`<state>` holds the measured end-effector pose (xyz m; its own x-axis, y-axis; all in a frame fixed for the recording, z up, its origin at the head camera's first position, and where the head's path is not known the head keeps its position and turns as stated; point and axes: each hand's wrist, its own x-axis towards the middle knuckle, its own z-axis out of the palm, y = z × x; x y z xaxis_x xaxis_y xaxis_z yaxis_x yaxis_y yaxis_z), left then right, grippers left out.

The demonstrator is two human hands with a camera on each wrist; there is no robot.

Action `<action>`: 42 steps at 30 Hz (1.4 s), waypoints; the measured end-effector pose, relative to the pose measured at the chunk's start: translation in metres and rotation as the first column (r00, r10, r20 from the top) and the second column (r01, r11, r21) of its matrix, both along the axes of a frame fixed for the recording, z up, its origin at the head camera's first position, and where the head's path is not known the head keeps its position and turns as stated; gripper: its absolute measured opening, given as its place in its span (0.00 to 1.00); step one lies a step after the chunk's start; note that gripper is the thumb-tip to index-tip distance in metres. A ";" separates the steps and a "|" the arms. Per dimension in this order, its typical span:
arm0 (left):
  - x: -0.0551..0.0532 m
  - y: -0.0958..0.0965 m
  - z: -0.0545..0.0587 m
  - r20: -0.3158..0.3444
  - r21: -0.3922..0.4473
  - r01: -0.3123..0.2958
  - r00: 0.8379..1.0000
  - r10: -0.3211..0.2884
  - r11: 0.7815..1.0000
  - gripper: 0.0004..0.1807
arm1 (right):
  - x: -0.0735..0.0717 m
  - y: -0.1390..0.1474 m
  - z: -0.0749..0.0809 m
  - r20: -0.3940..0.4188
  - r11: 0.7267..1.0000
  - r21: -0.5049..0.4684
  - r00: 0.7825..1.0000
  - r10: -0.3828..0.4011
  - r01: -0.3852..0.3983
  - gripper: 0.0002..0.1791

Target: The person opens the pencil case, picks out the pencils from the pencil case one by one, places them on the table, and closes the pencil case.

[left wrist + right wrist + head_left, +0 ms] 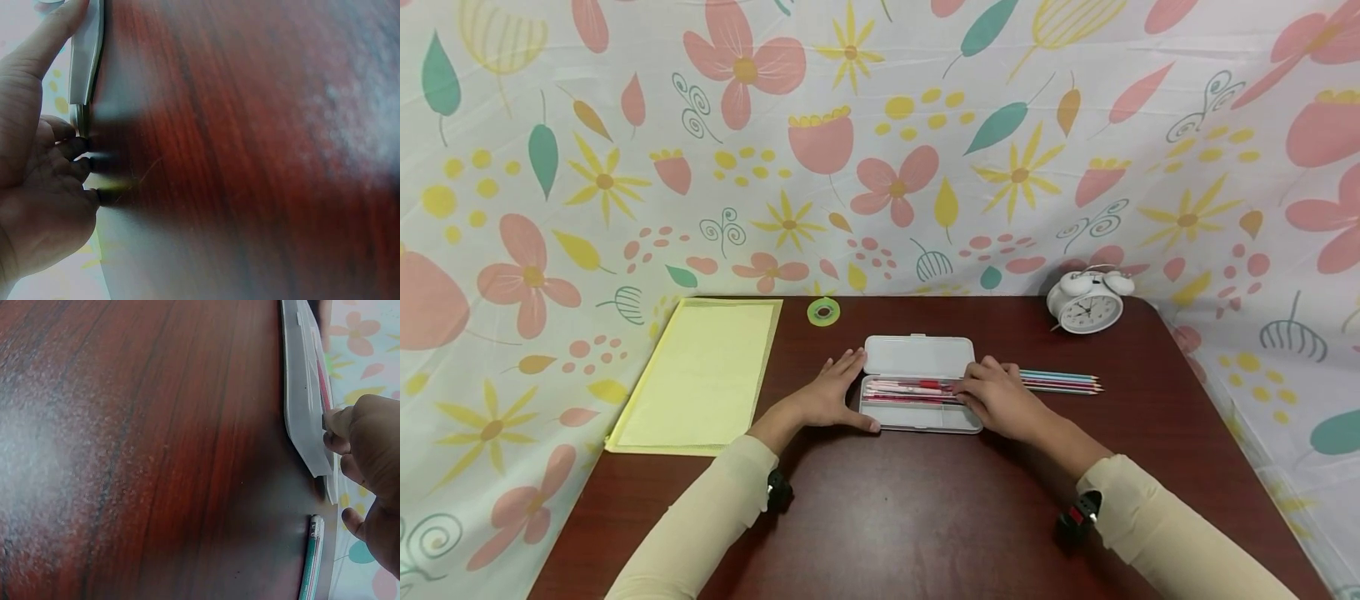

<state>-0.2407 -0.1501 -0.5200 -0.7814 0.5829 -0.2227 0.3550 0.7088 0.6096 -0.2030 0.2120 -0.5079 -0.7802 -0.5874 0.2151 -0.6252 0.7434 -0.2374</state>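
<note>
Both hands rested at the open translucent pencil case [921, 405] lying mid-table: the left hand [833, 398] lay with straight fingers pressed against the case's left end, thumb along the near edge, while the right hand [997, 396] reached over the right end with fingers bent onto the red and pink pencils inside [904, 389], though whether it pinched one could not be told. From left to right, the dark wooden table [925, 508] bore a yellow mesh pouch [700, 375], a green tape roll [823, 312] at the far edge, the case, loose pencils [1063, 382] just right of the case, and a white twin-bell alarm clock [1086, 303] at the far right; no readable writing showed anywhere.
</note>
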 end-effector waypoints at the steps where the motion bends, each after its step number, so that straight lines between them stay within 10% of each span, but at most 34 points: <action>1: 0.000 0.000 0.000 0.000 0.001 0.000 1.000 0.000 1.000 0.80 | 0.000 0.000 0.000 0.000 1.000 -0.003 1.000 -0.003 0.003 0.06; 42: 0.000 0.001 0.002 0.011 0.007 0.004 1.000 -0.004 1.000 0.82 | -0.008 -0.086 -0.001 -0.180 0.990 0.138 0.983 0.025 0.000 0.07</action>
